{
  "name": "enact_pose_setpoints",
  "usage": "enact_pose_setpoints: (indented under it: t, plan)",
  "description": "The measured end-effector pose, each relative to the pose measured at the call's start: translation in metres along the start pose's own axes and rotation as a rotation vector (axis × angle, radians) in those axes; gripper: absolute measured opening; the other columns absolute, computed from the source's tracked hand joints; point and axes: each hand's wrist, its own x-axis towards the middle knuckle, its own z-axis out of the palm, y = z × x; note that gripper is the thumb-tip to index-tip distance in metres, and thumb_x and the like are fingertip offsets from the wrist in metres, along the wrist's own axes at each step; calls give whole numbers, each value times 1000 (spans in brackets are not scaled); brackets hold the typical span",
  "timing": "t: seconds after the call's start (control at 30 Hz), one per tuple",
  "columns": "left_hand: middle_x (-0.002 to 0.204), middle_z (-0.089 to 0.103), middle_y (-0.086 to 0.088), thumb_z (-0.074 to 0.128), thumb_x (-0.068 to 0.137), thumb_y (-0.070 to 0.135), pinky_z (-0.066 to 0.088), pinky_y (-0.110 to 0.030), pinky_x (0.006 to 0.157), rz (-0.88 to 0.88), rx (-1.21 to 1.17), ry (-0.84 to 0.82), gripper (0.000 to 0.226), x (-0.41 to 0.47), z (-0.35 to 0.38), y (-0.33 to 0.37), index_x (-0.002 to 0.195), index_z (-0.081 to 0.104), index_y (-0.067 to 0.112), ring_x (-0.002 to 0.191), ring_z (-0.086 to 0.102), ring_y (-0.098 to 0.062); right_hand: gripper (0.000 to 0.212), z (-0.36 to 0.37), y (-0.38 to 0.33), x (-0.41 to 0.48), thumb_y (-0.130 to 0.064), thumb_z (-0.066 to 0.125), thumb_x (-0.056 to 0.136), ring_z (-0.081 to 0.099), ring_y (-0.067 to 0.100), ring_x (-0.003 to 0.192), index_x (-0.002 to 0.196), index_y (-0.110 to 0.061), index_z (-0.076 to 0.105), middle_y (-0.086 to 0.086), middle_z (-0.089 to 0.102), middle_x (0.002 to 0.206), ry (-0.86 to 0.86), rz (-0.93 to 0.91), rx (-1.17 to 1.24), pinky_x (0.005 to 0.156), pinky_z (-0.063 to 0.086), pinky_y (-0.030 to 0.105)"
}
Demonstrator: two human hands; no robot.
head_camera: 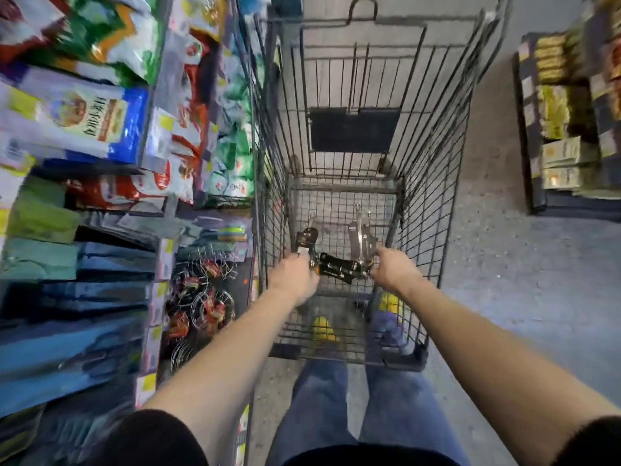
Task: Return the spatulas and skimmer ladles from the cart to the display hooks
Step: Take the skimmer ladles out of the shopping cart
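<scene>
Left grip (295, 275) curled round a black-carded utensil (306, 238) in the cart (437, 196). Right grip (395, 267) clutched steel spatulas (361, 242), both arms outstretched.

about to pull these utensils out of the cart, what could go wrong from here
1. The left hand and right hand grip the metal utensils low in the wire cart; a head or hook could snag in the mesh as they lift.
2. The utensils lie bunched, their black label cards crossing, so lifting some may drag others and drop them.
</scene>
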Motion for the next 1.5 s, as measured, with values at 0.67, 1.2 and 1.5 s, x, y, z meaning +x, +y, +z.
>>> enact_pose_setpoints:
  t: [0.67, 1.2, 1.5]
  plan:
    - [136, 59, -10, 61, 98, 28, 46, -45, 105, -238, -77, 89, 43, 183, 108, -13, 139, 54, 17, 128, 56, -30, 50, 118, 51, 169, -13, 65, 95, 61, 38, 119, 140, -17, 46, 19, 60, 133, -245, 131, 14, 94, 56, 44]
    - [137, 62, -17, 56, 97, -3, 55, -51, 100, -317, -157, 88, 49, 205, 126, -33, 144, 52, 12, 125, 62, -37, 55, 127, 55, 155, -14, 64, 95, 69, 33, 91, 142, -30, 39, 12, 70, 111, -191, 37, 129, 77, 63, 45]
    - [130, 69, -10, 52, 104, 9, 51, -31, 93, -385, -580, 188, 35, 176, 107, -40, 137, 61, 17, 113, 67, -28, 38, 104, 46, 142, -17, 54, 100, 63, 15, 70, 137, -19, 56, 0, 65, 94, -287, 122, 431, 53, 50, 29]
